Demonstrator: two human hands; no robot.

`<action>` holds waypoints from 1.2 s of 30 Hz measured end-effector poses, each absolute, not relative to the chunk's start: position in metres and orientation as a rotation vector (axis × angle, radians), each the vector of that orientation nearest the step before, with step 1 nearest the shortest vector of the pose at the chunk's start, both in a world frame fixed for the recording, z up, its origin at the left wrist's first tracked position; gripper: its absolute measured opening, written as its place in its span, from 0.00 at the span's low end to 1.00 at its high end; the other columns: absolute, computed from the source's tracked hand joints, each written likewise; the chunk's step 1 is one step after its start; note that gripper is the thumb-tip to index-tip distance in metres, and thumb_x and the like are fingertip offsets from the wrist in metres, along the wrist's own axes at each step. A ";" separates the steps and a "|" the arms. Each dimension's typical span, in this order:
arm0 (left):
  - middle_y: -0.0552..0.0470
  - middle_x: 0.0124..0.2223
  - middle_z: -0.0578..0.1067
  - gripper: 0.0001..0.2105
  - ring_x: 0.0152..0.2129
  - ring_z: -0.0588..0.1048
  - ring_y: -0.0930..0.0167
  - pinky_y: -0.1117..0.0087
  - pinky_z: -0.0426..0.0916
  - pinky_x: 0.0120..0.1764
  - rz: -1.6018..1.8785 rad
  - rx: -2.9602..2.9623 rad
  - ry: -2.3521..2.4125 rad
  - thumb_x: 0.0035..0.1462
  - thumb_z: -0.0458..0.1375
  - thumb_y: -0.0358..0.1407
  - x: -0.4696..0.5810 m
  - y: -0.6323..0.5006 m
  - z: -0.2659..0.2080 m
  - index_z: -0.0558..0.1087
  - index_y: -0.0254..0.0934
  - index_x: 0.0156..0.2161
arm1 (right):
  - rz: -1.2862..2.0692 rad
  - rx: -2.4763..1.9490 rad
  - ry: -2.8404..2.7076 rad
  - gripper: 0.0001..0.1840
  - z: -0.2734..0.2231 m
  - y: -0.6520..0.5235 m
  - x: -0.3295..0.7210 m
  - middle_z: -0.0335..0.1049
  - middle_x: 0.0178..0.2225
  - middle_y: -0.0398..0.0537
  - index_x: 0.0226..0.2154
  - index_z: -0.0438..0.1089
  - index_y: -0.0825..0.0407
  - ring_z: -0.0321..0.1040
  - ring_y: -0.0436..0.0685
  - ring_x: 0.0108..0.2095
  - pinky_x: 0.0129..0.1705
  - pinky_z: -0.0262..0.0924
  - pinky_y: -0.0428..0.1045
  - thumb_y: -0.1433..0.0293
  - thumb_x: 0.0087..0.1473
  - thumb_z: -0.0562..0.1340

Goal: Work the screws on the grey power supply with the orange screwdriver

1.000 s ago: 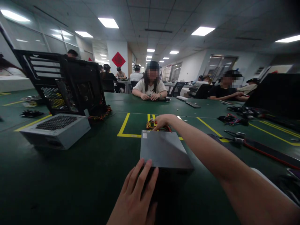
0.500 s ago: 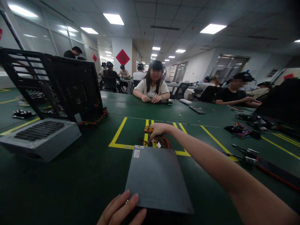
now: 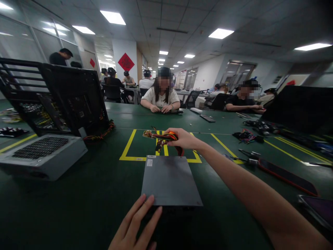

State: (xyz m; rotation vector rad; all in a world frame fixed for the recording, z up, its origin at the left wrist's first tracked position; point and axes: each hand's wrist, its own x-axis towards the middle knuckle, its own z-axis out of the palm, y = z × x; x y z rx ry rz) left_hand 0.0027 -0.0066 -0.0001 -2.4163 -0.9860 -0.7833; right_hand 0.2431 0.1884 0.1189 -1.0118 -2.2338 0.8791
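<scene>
In front of me a grey metal power supply unit [image 3: 171, 182] lies on the green table, with white labels at its far left corner. My left hand [image 3: 137, 224] rests its outstretched fingers against the near left edge of the unit. Beyond the unit's far edge, my right hand [image 3: 183, 139] is closed around a bundle of multicoloured cables [image 3: 156, 135]. The bundle is lifted above the yellow tape marks, its free ends pointing left, and it runs down toward the back of the unit.
At left stand an open black computer case [image 3: 59, 99] and another power supply unit [image 3: 43, 154] with a grille. A tangle of cables [image 3: 248, 136], a red-edged black device [image 3: 287, 176] and a dark monitor [image 3: 299, 111] occupy the right. A person [image 3: 161, 97] sits opposite.
My right hand has gathered the cables and raised them off the table. My view has turned slightly to the right. My left hand stays at the unit's near left corner.
</scene>
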 end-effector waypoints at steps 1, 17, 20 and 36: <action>0.50 0.59 0.61 0.25 0.54 0.63 0.66 0.71 0.69 0.47 -0.777 -2.421 -0.990 0.56 0.51 0.33 0.002 -0.008 0.001 0.56 0.43 0.60 | 0.869 -1.011 -2.264 0.21 0.122 0.180 0.242 0.69 0.34 0.42 0.41 0.66 0.53 0.65 0.50 0.35 0.40 0.58 0.46 0.73 0.40 0.63; 0.45 0.63 0.52 0.30 0.60 0.52 0.59 0.57 0.65 0.52 -0.747 -2.594 -1.185 0.53 0.51 0.27 0.008 -0.035 0.017 0.52 0.43 0.61 | 1.015 -1.126 -2.785 0.28 0.164 0.115 0.230 0.70 0.37 0.42 0.43 0.70 0.52 0.64 0.50 0.37 0.40 0.56 0.44 0.58 0.39 0.67; 0.45 0.63 0.52 0.30 0.60 0.52 0.59 0.55 0.64 0.53 -0.737 -2.609 -1.211 0.53 0.51 0.27 0.008 -0.037 0.018 0.52 0.43 0.61 | 0.915 -1.272 -2.741 0.24 0.162 0.107 0.231 0.68 0.27 0.41 0.34 0.72 0.54 0.60 0.47 0.27 0.30 0.53 0.43 0.51 0.45 0.61; 0.47 0.65 0.49 0.27 0.61 0.47 0.59 0.53 0.61 0.55 -0.679 -2.663 -1.176 0.58 0.49 0.30 0.001 -0.050 0.035 0.50 0.42 0.61 | 0.107 -1.267 -2.717 0.20 0.132 0.058 0.203 0.69 0.46 0.51 0.46 0.67 0.50 0.65 0.59 0.45 0.44 0.57 0.50 0.60 0.53 0.56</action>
